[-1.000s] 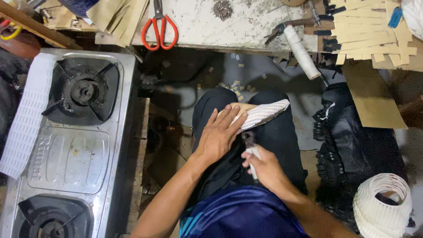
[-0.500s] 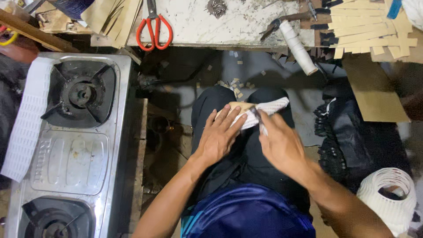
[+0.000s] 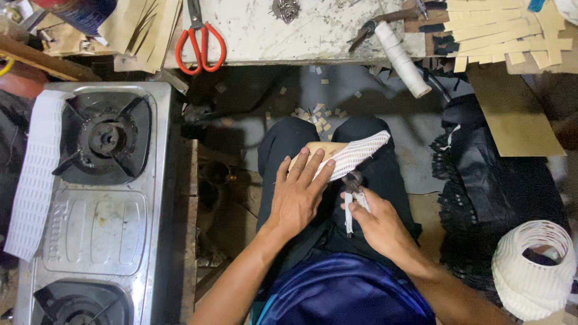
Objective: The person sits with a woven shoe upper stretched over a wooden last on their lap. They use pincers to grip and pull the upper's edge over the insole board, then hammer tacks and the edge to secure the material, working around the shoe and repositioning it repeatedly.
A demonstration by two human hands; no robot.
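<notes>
Left hand [image 3: 296, 201] lies flat, fingers spread, on the white mesh strip [image 3: 355, 153] over a lap board [image 3: 313, 150]. Right hand [image 3: 376, 222] grips small pliers [image 3: 354, 186] (jaws half hidden); stove [image 3: 102, 198] crowds the left.

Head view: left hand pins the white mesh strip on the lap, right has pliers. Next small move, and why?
Probably bring the pliers up to the near edge of the white mesh strip and bite it. The left hand already presses the strip flat on a tan piece, and the right hand holds the pliers' nose just below that edge.
</notes>
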